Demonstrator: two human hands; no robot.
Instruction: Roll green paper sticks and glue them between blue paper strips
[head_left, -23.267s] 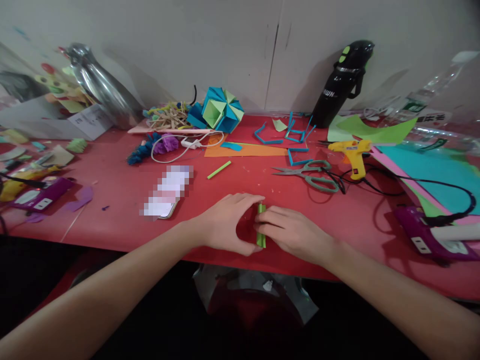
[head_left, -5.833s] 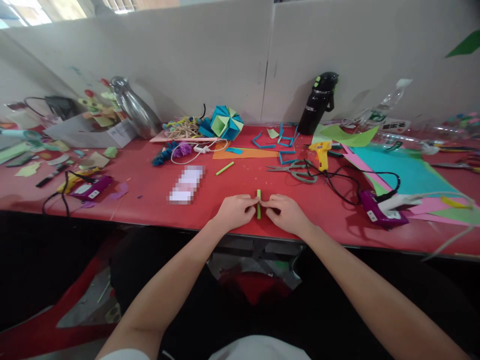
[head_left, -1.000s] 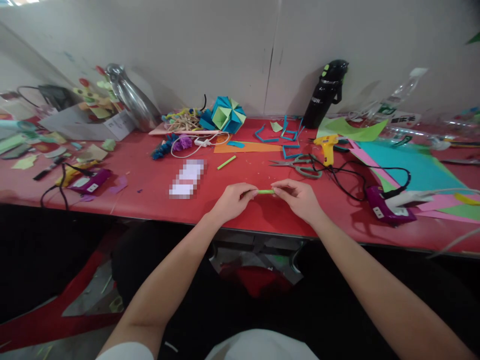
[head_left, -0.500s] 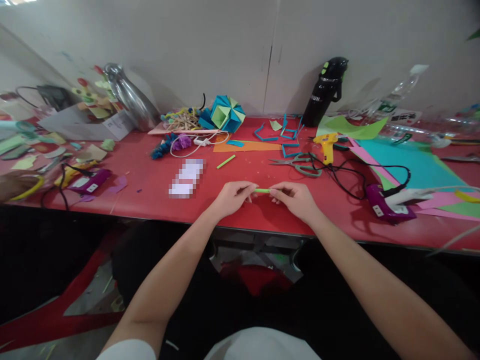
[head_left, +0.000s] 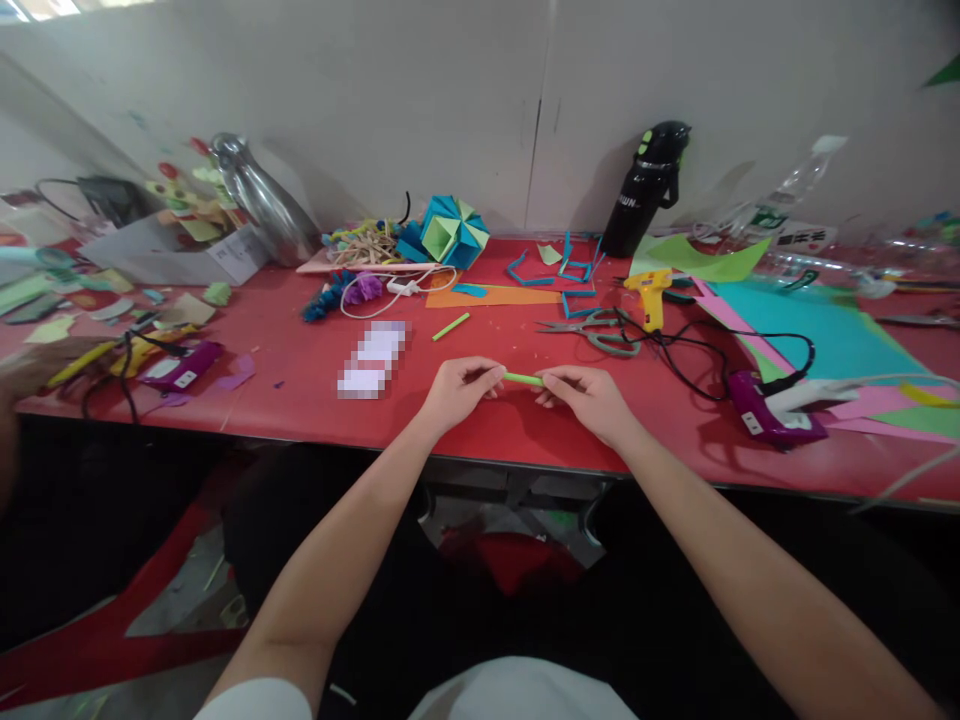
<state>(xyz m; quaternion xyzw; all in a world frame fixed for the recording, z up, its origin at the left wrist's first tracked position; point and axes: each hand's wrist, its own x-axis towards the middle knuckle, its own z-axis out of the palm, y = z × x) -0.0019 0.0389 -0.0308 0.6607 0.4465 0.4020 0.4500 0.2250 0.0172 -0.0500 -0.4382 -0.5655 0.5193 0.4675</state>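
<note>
A thin light-green paper strip (head_left: 523, 380), narrow as a stick, stretches between my two hands just above the table's front part. My left hand (head_left: 461, 390) pinches its left end between thumb and fingers. At the other end my right hand (head_left: 589, 395) grips it the same way. Beyond my hands lies a second green strip (head_left: 451, 327) on the red table (head_left: 480, 440). Scissors (head_left: 592, 330) with grey-green handles rest past my right hand. Folded blue paper strips (head_left: 577, 303) lie farther back, partly over an orange sheet (head_left: 510, 296).
A yellow glue gun (head_left: 651, 298) and its black cord lie right, near a purple power block (head_left: 776, 415). Behind stand a black bottle (head_left: 645, 190), a blue-green paper ball (head_left: 454, 235) and a steel jug (head_left: 266, 200). Another person's blurred hand (head_left: 37, 375) is at far left.
My hands have drawn slightly apart, so more of the green strip shows between them. The other person's hand at far left has shifted. The view has tilted a little.
</note>
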